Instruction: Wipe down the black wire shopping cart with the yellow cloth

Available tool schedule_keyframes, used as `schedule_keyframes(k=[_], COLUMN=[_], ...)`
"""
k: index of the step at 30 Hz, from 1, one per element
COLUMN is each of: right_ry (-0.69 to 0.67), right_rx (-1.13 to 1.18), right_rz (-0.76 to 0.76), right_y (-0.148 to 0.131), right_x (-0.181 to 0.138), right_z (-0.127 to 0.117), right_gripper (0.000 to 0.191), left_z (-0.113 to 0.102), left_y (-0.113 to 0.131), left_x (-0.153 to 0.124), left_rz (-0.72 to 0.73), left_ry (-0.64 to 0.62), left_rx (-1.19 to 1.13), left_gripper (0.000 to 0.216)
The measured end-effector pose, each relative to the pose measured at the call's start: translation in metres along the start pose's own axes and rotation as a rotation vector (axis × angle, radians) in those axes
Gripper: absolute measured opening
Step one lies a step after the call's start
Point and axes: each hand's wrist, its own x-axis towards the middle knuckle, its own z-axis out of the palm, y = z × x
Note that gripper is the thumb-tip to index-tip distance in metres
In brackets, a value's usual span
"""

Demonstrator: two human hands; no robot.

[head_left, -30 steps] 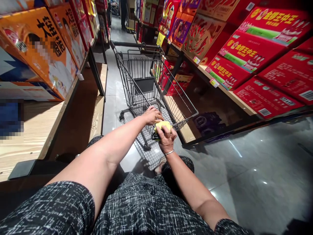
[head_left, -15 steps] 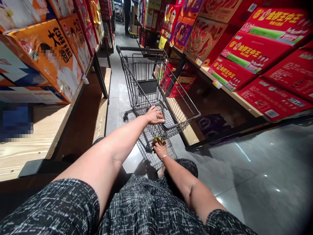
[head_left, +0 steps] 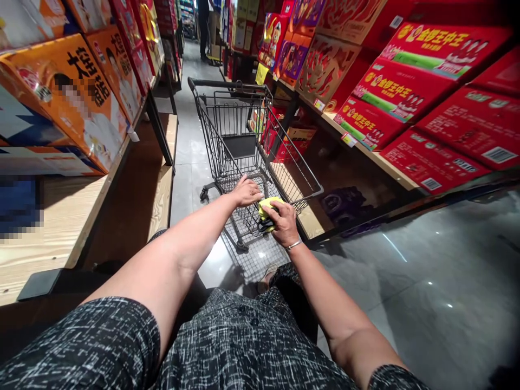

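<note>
A dark wire shopping cart (head_left: pixel 231 116) stands in the aisle in front of me, its front end nearest to me. My left hand (head_left: pixel 246 192) grips the cart's near rim, fingers curled over the wire. My right hand (head_left: pixel 281 222) presses a yellow cloth (head_left: pixel 268 205) against the same rim just to the right, fingers closed over it. The cart's basket holds nothing that I can see.
Shelves line both sides of the aisle: orange and white boxes (head_left: pixel 77 92) on the left, red gift boxes (head_left: pixel 402 86) on the right. A low wooden shelf (head_left: pixel 162 189) runs along the left. A person (head_left: pixel 203 27) stands far down the aisle. The grey floor is glossy.
My right hand dropped below the cart rim with the cloth half a second ago and has come back up onto the rim. My left hand stays on the rim.
</note>
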Motion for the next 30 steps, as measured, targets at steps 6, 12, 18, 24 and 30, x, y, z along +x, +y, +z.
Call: schedule_keyframes(k=[6,12,18,24,30], right_ry=[0.016,0.167,0.319,0.272,0.060], right_rx=[0.044,-0.007,0.061,0.137,0.063], right_rz=[0.096,0.317,0.485,0.352,0.121], right_y=[0.071,0.122,0.067,-0.007,-0.029], right_x=[0.007,0.003,0.007,-0.015,-0.052], right_z=[-0.014,-0.018,0.020,0.059,0.115], right_gripper=[0.049,0.052,0.055,0.045,0.050], left_z=[0.001,-0.014,-0.009,0.007,0.001], left_y=[-0.010,-0.015,0.012,0.025,0.001], left_x=[-0.014,-0.031,-0.051,-0.063,-0.074], left_rz=[0.045,0.024,0.117,0.124,0.103], left_ry=[0.054,0.030,0.011,0.012,0.038], left_rx=[-0.019,-0.012,0.044,0.094,0.159], left_gripper=[0.046,0.046,0.051,0.053,0.048])
